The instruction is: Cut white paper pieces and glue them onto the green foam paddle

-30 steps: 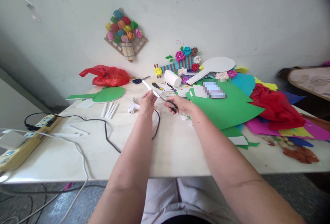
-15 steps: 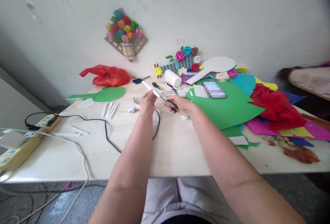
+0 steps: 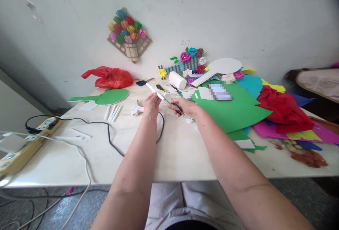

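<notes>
My left hand (image 3: 152, 103) is closed around a white rolled paper tube (image 3: 149, 86), whose far end points up and to the left. In my right hand (image 3: 182, 107) is a pair of scissors (image 3: 176, 107) with black handles, fingers wrapped around the grips. The blades reach left to the tube beside my left fingers; whether they are closed on the paper is too small to tell. Just left of my left hand lies a white glue gun (image 3: 137, 108). Several thin white paper rolls (image 3: 113, 113) rest farther left.
A green paddle-shaped board (image 3: 112, 97) and a red plastic bag (image 3: 111, 78) lie at the back left. Green sheets (image 3: 230, 117), a phone (image 3: 219, 92) and crumpled red paper (image 3: 284, 110) cover the right. A power strip (image 3: 29, 141) with cables runs along the left edge.
Almost nothing differs. Both hands hold the same place, with the paper tube and the scissors shifted only very slightly.
</notes>
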`<state>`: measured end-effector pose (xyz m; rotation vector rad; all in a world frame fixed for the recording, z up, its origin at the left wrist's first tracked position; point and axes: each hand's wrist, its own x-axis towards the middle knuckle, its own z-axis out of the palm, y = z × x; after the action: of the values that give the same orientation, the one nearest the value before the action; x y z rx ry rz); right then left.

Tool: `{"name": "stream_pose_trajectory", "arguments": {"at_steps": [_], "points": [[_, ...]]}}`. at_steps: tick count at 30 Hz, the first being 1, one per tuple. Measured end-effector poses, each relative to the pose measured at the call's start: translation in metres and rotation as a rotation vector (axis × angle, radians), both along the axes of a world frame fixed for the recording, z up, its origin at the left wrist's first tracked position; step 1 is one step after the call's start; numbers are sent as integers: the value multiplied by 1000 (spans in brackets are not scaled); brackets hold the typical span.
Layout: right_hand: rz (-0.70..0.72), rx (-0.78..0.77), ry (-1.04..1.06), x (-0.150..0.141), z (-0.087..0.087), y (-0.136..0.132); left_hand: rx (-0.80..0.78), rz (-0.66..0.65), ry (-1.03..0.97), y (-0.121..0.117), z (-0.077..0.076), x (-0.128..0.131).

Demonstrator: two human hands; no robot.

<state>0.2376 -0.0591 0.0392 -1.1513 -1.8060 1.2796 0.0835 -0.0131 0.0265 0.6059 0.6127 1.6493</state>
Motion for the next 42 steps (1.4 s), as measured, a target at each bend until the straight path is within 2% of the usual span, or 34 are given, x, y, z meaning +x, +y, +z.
{"name": "stream_pose_trajectory", "arguments": {"at_steps": [12,21,31,42], "points": [[-18,-13,-31,0,3,-1,4,0,-40,3,-1,0],[26,-28,-86,6,6,-4,-21,63,-76,6,0,-4],[22,-24,-47,7,5,-2,-32,17,-78,2,2,2],[-5,-22,-29,5,5,-1,-42,22,-86,3,1,5]]}}
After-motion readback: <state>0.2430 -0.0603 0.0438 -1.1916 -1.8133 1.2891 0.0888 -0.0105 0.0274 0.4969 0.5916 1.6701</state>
